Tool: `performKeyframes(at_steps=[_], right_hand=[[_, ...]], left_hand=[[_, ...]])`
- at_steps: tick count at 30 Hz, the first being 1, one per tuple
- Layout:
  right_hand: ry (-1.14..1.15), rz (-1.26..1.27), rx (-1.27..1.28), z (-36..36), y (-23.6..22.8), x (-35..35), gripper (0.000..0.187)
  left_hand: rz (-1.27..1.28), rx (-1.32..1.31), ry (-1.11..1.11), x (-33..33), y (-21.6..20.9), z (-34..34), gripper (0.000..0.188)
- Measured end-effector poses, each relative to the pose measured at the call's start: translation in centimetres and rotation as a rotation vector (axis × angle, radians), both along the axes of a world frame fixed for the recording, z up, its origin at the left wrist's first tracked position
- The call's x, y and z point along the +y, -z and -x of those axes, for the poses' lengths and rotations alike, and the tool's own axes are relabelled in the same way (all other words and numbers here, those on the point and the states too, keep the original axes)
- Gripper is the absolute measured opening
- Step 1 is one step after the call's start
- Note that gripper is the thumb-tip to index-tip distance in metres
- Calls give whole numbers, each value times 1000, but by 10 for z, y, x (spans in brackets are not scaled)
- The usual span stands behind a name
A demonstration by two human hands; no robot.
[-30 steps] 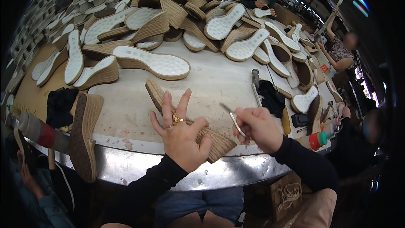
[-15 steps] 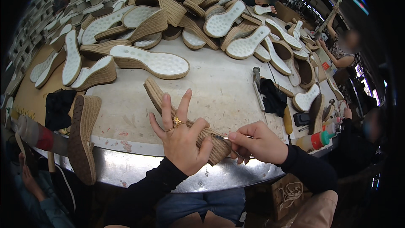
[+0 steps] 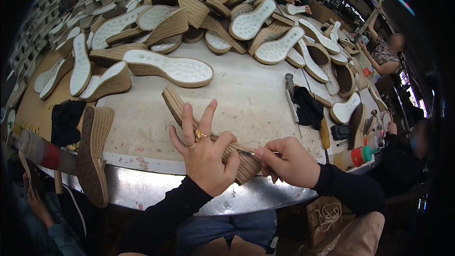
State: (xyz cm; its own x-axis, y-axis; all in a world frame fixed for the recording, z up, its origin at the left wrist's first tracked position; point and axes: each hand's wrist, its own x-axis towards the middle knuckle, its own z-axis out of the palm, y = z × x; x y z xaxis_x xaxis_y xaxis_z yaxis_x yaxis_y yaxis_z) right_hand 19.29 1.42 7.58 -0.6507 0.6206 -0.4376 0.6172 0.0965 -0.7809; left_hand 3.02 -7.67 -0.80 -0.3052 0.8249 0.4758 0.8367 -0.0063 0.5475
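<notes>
A rope-wrapped wedge sole (image 3: pixel 248 169) rests at the table's near edge, tilted, its narrow toe pointing up and left. Over its side lies my left hand (image 3: pixel 208 161), thumb and index finger pressing the rope wrapping while the other fingers stretch upward. My right hand (image 3: pixel 295 165) is closed in a pinch at the heel end. From its fingertips a thin metal tool (image 3: pixel 245 152) reaches against the rope, close to my left thumb. The tool's exact kind and most of its length are hidden by my fingers.
Many wedge soles with white insoles (image 3: pixel 168 69) are heaped at the back. A brown-bottomed wedge (image 3: pixel 90 156) overhangs the left edge. To the right lie a hammer (image 3: pixel 290 85), a black cloth (image 3: pixel 308 106), a yellow-handled tool (image 3: pixel 324 132) and a green-capped bottle (image 3: pixel 353 158). Other people work around.
My right hand shifts very slightly right, still pinching the tool. The left hand and the sole stay nearly in place. Across the table, a person's hand holds something yellow by a sole.
</notes>
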Motion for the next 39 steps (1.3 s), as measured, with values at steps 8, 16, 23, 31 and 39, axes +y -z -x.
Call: performKeyframes(at_steps=[8, 16, 23, 31, 39], right_hand=[[293, 126, 398, -11, 8, 31, 40], [236, 321, 310, -21, 3, 1, 37], [136, 339, 124, -20, 2, -10, 37], [153, 332, 64, -14, 0, -14, 37], [153, 233, 33, -11, 0, -17, 37]], left_hand=[[8, -5, 36, 1, 0, -3, 12], [17, 26, 39, -1, 4, -1, 16], [28, 10, 58, -1, 1, -2, 15], [25, 23, 54, -1, 1, -2, 17], [20, 12, 61, -1, 1, -1, 18]])
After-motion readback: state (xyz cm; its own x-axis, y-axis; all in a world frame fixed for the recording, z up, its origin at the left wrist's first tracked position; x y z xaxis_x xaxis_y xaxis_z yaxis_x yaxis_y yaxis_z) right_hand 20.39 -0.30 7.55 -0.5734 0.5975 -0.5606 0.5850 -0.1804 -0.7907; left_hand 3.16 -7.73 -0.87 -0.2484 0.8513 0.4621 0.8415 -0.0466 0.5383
